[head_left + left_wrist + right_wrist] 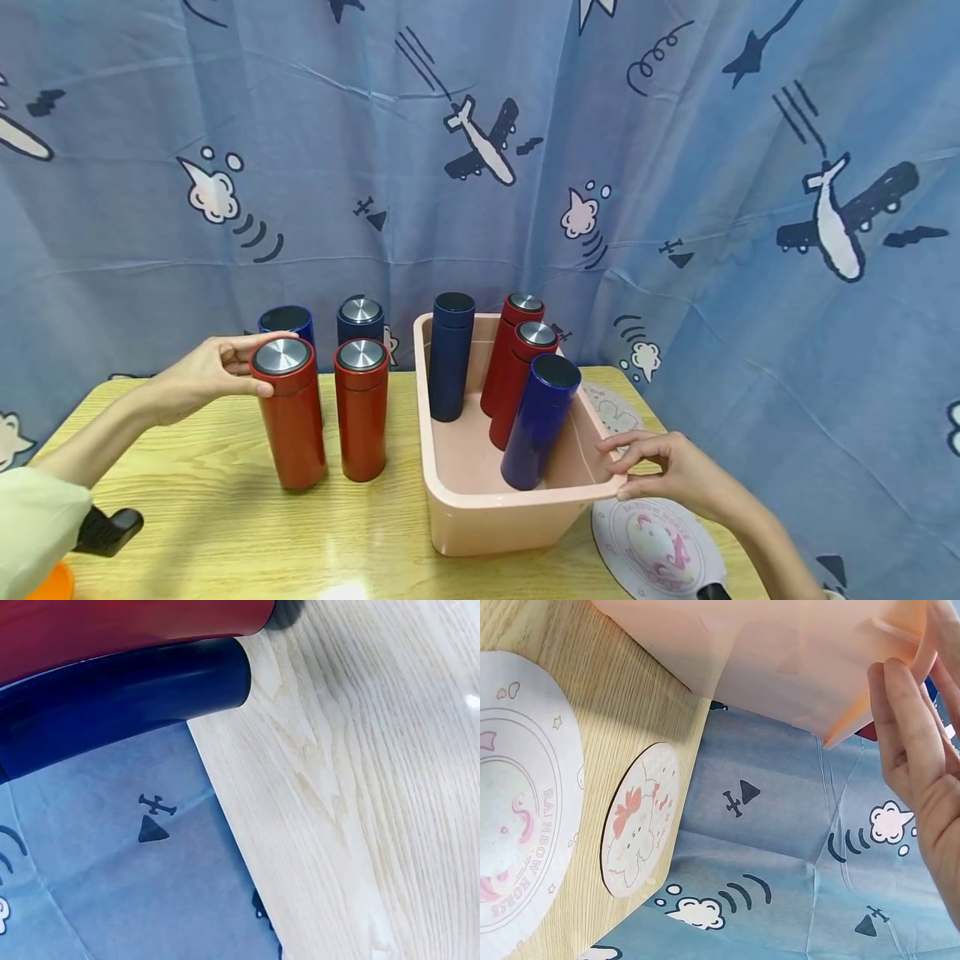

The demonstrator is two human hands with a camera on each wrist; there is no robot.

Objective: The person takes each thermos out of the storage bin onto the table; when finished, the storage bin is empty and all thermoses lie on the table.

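Thermos (292, 429), red with a silver lid, sits left of centre, its upper end gripped by the left hand (213, 375); whether its base touches the table (390, 533) I cannot tell; a second red bottle (362, 429) stands between it and the pink bin (495, 529), two blue bottles (360, 321) behind; those four are outside, four others (540, 425) already inside the bin; at right of frame the right hand (675, 475) pinches the bin's corner rim; round unicorn mat (660, 550), lower right.
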